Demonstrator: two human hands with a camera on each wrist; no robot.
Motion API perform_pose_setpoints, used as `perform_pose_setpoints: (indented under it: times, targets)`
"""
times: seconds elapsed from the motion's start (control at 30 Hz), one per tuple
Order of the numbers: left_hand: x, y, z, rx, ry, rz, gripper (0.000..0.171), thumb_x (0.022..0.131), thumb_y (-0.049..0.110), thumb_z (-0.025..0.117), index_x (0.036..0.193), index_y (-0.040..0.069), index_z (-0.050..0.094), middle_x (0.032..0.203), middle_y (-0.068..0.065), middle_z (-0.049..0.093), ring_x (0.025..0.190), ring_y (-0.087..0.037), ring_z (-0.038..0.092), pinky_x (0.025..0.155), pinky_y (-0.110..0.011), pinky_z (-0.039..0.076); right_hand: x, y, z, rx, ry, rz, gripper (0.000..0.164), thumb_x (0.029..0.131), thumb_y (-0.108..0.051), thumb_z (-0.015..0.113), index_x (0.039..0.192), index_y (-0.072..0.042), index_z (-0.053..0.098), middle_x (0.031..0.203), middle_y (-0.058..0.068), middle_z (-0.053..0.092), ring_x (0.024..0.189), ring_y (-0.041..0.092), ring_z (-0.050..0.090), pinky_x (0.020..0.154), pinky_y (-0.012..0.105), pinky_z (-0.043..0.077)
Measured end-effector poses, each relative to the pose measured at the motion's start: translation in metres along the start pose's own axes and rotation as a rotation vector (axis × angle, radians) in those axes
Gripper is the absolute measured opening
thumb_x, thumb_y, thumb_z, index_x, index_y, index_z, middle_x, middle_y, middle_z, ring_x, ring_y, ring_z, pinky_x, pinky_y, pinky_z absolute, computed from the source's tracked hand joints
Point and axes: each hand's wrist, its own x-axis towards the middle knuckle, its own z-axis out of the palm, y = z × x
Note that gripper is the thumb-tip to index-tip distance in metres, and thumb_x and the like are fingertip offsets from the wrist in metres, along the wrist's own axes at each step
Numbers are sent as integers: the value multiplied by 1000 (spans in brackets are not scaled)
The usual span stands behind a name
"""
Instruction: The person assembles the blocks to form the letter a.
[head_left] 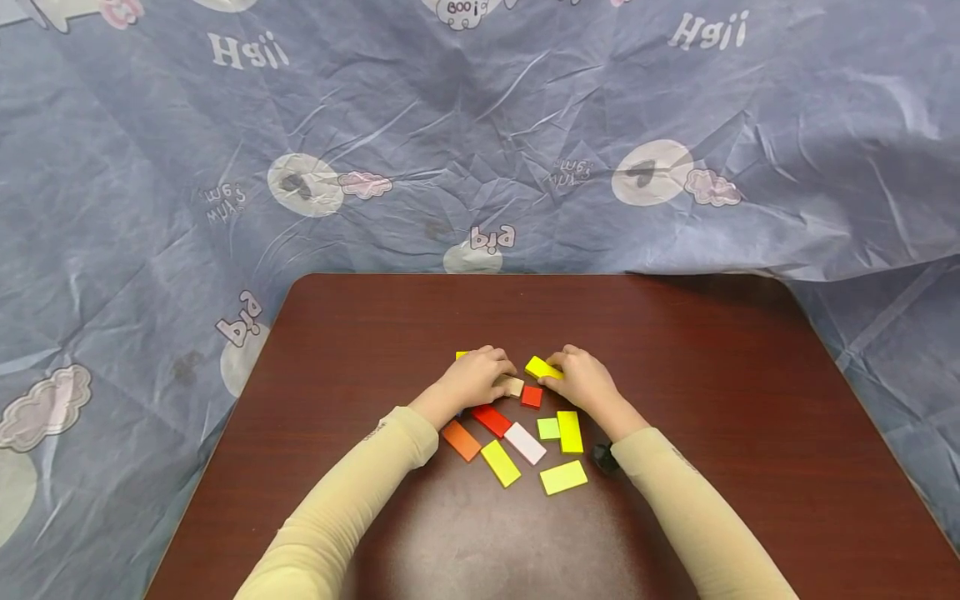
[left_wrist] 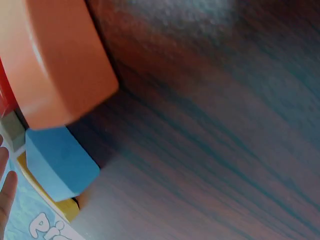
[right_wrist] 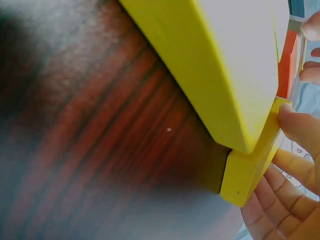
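Observation:
In the head view my left hand pinches a small beige block between thumb and fingers. My right hand grips one end of a yellow rectangular block, with the thumb along its near side; the right wrist view shows the thumb and fingers around this block. A small red block lies between the two hands. Beneath the left wrist are a long red block, an orange block and a blue block. Part of another yellow block shows behind the left hand.
Closer to me lie a pale pink block, a green block and yellow blocks, one standing beside the green. A dark round object sits by the right forearm. Behind the brown table hangs a blue cloth.

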Motion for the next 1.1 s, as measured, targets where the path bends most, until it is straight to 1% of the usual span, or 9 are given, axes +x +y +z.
perform_pose_setpoints:
  times: [0.13,0.27,0.43,0.63,0.7,0.83,0.93,1.1]
  targets:
    - [2,2,3,-2,-14,9,27,89,26,74,114,16,73,111,1,67,106,-17,60,94,-28,50,5,-2,0,-8,-18,35,40,85,-30,77,111,-1,71,98,14,64,78,25,61,77,41,55]
    - [2,2,3,-27,-21,-8,28,88,28,75,114,17,73,110,1,67,106,-17,60,93,-28,50,13,-4,0,2,-23,71,40,85,-30,75,111,1,70,102,16,65,80,27,62,76,42,55]
    - [2,3,4,-62,-34,-43,31,89,31,74,116,18,73,112,1,68,107,-17,60,95,-27,49,27,-8,2,37,-11,168,41,87,-31,73,112,2,69,103,17,64,82,29,63,75,43,55]
    - [0,4,5,-46,-61,-44,29,87,26,76,115,18,73,111,1,68,105,-17,60,92,-27,50,42,-15,5,86,-11,272,46,89,-36,72,111,3,66,103,19,65,83,30,63,74,41,53]
    - [0,4,5,-50,-63,-42,30,87,24,76,116,18,73,112,1,68,105,-18,60,92,-28,51,44,-16,4,102,-20,290,48,89,-38,72,112,4,65,105,20,66,85,30,63,75,40,53]
    - [1,4,4,-67,-60,-45,29,87,23,76,116,17,73,111,0,67,105,-18,60,91,-28,51,45,-16,2,160,-35,309,55,89,-37,73,121,5,60,112,23,65,87,31,61,76,38,51]
    - [2,3,4,-73,-61,-43,29,88,23,76,116,17,73,111,0,67,104,-18,60,91,-28,51,46,-15,1,203,-26,320,58,89,-36,73,126,5,57,114,24,64,89,32,61,77,38,52]
    - [3,2,6,-76,-60,-35,28,88,23,76,115,17,73,111,1,67,104,-18,61,90,-28,51,49,-10,4,246,2,348,59,89,-37,73,125,6,57,113,24,65,88,31,61,76,37,53]
